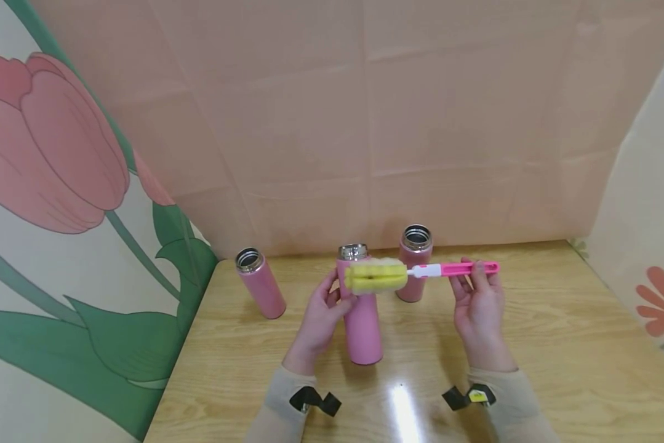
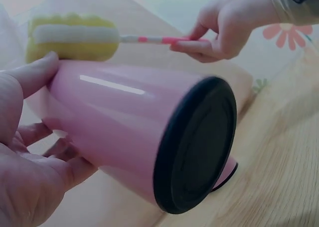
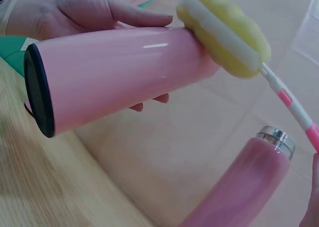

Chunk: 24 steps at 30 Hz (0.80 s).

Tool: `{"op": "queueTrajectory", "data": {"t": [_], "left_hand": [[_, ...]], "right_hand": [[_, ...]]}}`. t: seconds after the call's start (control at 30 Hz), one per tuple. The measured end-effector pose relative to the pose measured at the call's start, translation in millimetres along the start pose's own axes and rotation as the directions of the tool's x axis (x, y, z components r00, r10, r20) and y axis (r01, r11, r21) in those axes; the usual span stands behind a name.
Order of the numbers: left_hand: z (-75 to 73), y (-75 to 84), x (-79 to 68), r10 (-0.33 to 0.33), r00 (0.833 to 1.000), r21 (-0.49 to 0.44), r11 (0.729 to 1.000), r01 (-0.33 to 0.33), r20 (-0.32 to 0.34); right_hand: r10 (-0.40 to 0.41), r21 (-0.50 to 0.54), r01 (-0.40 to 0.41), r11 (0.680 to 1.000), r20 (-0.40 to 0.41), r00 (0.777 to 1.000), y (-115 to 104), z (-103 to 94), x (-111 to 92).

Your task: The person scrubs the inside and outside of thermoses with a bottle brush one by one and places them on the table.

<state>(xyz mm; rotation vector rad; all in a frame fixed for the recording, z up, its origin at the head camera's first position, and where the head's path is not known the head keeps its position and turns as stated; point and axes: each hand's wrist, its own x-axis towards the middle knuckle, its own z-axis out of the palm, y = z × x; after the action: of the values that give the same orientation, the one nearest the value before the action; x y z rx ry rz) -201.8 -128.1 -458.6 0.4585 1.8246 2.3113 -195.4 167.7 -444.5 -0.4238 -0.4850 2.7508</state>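
My left hand (image 1: 322, 317) grips a pink insulated bottle (image 1: 363, 332) around its upper part, thumb along the near side. The bottle has an uncapped steel mouth (image 1: 353, 251) and, in the left wrist view, a black base (image 2: 197, 147); it is held tilted, the base toward me. My right hand (image 1: 479, 301) pinches the pink end of a bottle brush (image 1: 376, 277) between thumb and fingers. The brush lies level across the bottle's upper body, its yellow and white sponge head (image 3: 227, 35) outside the bottle, overlapping its side just below the neck in the head view.
Two more uncapped pink bottles stand on the wooden table (image 1: 215, 369): one bottle (image 1: 261, 286) at the left, another bottle (image 1: 411, 291) behind the brush's shaft. A peach cloth backdrop (image 1: 309, 123) closes the rear, with a tulip-painted panel (image 1: 71, 141) on the left.
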Motion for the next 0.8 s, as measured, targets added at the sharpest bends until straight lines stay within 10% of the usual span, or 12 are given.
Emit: {"op": "queueTrajectory", "data": {"t": [0.8], "left_hand": [[1.8, -4.7, -1.8, 0.005, 0.998, 0.034, 0.999, -0.007, 0.06]], "right_hand": [[-0.11, 0.073, 0.111, 0.991, -0.018, 0.994, 3.1, 4.1, -5.8]]}}
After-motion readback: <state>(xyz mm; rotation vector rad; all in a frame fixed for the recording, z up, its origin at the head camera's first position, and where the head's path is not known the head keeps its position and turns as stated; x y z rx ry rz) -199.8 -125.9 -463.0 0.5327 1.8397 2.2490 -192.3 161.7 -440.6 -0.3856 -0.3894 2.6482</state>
